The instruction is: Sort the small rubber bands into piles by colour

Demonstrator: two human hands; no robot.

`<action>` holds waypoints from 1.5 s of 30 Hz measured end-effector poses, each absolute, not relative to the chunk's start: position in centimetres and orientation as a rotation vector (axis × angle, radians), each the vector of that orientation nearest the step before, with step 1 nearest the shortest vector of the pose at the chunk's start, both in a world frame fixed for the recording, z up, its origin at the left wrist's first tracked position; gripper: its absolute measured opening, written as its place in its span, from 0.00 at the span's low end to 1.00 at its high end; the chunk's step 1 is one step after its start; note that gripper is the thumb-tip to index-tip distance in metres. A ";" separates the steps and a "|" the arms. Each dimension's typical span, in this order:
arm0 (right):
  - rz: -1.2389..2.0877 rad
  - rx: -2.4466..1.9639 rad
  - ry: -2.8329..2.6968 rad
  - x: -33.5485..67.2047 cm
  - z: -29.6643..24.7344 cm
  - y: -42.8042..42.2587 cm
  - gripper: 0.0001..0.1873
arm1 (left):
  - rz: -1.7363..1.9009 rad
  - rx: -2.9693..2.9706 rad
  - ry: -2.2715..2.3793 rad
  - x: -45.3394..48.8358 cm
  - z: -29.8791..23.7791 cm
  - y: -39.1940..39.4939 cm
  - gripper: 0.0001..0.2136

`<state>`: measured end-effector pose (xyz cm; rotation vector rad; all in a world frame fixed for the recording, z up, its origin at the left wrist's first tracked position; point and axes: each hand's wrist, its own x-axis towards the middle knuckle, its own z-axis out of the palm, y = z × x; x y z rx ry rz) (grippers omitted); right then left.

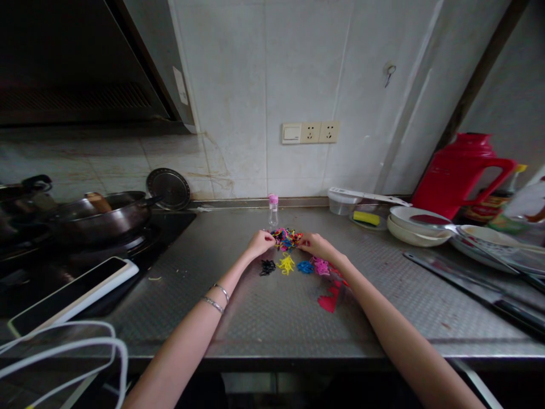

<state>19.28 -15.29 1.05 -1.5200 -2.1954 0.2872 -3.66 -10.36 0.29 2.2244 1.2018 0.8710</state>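
A mixed pile of small coloured elastic bands lies on the steel counter. My left hand rests at the pile's left edge, fingers curled in a pinch. My right hand touches its right edge, fingers also pinched. In front of the pile sit sorted heaps: black, yellow, blue and pink. A red heap lies nearer, beside my right forearm. A small clear bottle with a pink cap stands behind the pile.
A wok sits on the stove at left, with a phone and white cables near the front edge. At right are stacked bowls, a red thermos jug, a sponge in a dish and a long knife.
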 end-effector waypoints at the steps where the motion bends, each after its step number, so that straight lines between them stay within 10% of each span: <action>1: 0.277 -1.512 -2.202 19.3 1.0 -15.2 0.08 | 0.869 2.223 1.203 -3.6 0.3 -10.4 0.11; 45: 1.211 -1.848 -1.901 28.0 4.2 -17.8 0.12 | 0.769 2.272 1.218 -2.9 0.3 -11.6 0.11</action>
